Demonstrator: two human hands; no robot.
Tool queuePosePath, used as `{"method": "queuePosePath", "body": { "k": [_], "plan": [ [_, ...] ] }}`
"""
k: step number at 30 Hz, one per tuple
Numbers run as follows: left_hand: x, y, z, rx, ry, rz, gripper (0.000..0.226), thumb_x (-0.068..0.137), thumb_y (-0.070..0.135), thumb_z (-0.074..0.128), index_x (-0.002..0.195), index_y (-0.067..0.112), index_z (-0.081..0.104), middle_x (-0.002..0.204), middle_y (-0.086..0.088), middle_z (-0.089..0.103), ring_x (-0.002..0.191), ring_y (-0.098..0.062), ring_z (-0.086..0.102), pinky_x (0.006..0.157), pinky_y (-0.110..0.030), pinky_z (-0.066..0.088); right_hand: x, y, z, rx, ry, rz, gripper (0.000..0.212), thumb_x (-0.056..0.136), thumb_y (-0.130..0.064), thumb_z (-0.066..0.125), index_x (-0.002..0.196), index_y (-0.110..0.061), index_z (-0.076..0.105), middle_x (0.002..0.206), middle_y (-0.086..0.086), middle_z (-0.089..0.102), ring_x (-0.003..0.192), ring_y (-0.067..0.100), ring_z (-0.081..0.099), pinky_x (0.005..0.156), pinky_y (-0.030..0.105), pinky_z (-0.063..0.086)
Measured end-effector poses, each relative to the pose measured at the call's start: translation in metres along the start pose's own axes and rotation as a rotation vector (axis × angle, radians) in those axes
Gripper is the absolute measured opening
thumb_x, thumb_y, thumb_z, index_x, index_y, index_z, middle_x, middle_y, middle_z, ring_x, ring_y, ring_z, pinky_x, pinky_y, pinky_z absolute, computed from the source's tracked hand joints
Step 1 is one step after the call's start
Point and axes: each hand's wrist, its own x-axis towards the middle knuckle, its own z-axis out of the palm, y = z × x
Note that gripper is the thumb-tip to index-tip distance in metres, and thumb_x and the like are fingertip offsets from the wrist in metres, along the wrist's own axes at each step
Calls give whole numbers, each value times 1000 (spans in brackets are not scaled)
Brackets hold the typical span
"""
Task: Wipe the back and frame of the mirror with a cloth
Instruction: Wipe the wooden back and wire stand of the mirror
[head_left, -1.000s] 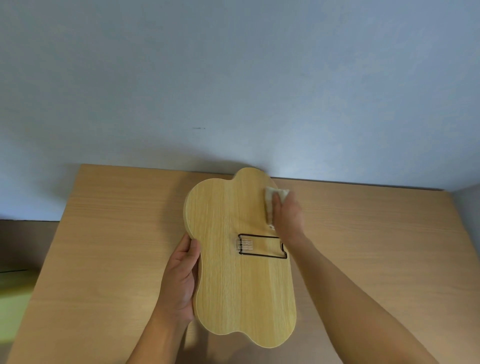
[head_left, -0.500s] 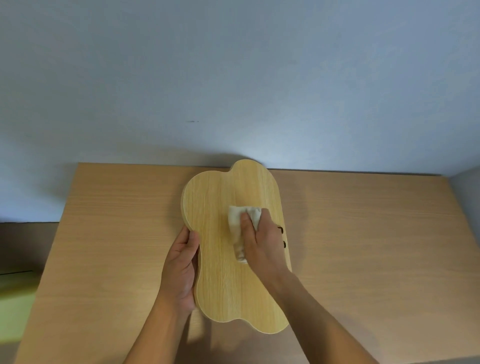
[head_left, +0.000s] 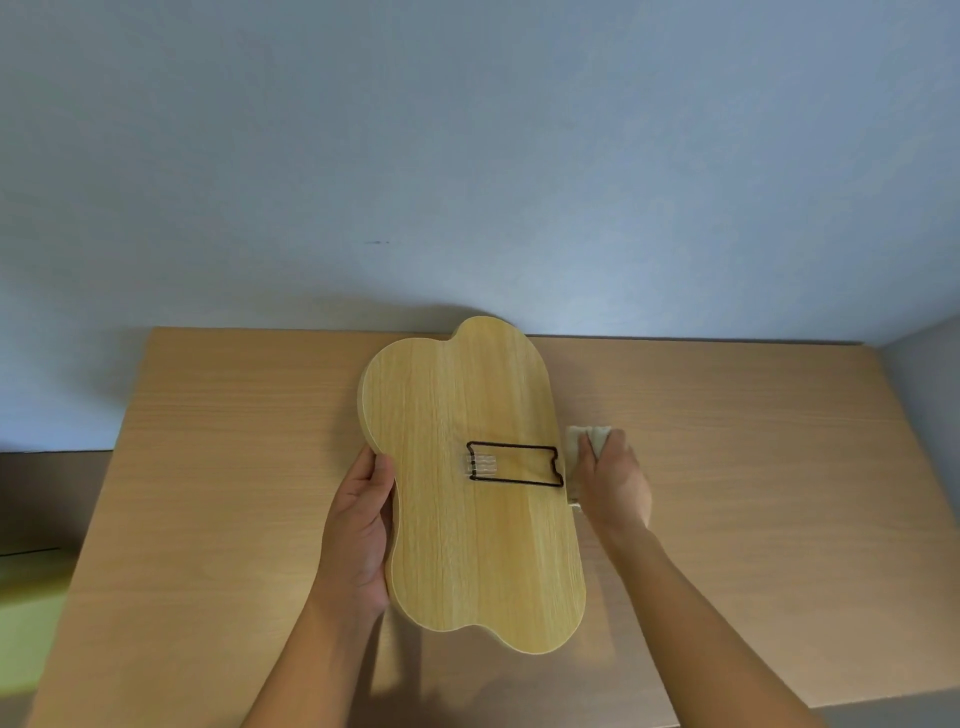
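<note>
The mirror (head_left: 467, 509) lies face down on the wooden table (head_left: 753, 467), showing its wavy light-wood back with a black wire stand (head_left: 514, 464) folded flat across the middle. My left hand (head_left: 361, 525) grips the mirror's left edge at its narrow waist. My right hand (head_left: 615, 483) holds a small pale cloth (head_left: 589, 441) against the mirror's right edge, beside the wire stand's end. The mirror's glass side is hidden.
A blue-grey wall (head_left: 467, 156) rises right behind the table's far edge, close to the mirror's top. A yellow-green object (head_left: 26, 613) sits blurred beyond the table's left side. The table's right edge meets a grey wall (head_left: 930, 374).
My right hand slid the cloth from the mirror's upper right, across the middle of the back, then off to the right edge. The wire stand is uncovered again. My left hand stayed put.
</note>
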Motion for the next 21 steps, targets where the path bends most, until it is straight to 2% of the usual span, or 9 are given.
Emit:
{"method": "queuePosePath", "body": {
  "k": [3, 5, 7, 9, 15, 19, 21],
  "plan": [
    [1, -1, 0, -7, -7, 2, 34, 99, 27, 58, 128, 26, 75, 124, -4, 79, 108, -23, 78, 79, -38, 64, -15, -26, -14, 218, 37, -75, 38, 104, -53, 41, 96, -16, 48, 81, 4, 67, 64, 21, 63, 52, 31, 45],
    [1, -1, -1, -7, -9, 3, 33, 99, 27, 58, 126, 26, 76, 123, -4, 79, 107, -23, 78, 79, -39, 65, -37, -56, -18, 401, -38, -169, 38, 102, -57, 44, 94, -21, 52, 73, -5, 66, 56, 10, 64, 43, 26, 44],
    [2, -2, -1, -12, -13, 7, 34, 100, 27, 57, 130, 24, 74, 125, -6, 78, 110, -24, 77, 81, -39, 64, -55, -77, -14, 444, -116, -275, 35, 102, -56, 46, 95, -22, 54, 71, -6, 66, 57, 8, 65, 42, 25, 48],
    [2, -2, 0, -8, -17, 6, 35, 103, 27, 56, 134, 24, 71, 130, -7, 77, 114, -25, 76, 83, -38, 64, -62, -84, -6, 425, -151, -317, 31, 105, -49, 47, 97, -19, 55, 75, -5, 66, 61, 10, 65, 48, 32, 54],
    [3, -3, -1, -3, 8, 5, 36, 100, 26, 57, 132, 25, 72, 128, -4, 77, 111, -22, 76, 81, -37, 64, -30, -33, 9, 241, -96, -119, 38, 106, -47, 43, 99, -10, 51, 82, 9, 66, 70, 27, 66, 61, 45, 57],
    [2, -3, -1, -21, -10, 0, 33, 104, 22, 54, 132, 23, 72, 124, -5, 79, 108, -23, 77, 80, -39, 65, -9, 5, 5, 48, -82, -45, 36, 107, -46, 40, 99, -12, 50, 89, 8, 66, 74, 26, 64, 66, 44, 57],
    [2, -3, -1, -21, -11, -2, 34, 105, 21, 52, 133, 22, 71, 124, -5, 78, 109, -23, 77, 81, -40, 65, -3, 8, 0, 7, -49, -33, 35, 106, -45, 42, 98, -12, 51, 91, 8, 66, 75, 27, 64, 64, 41, 54]
  ]
}}
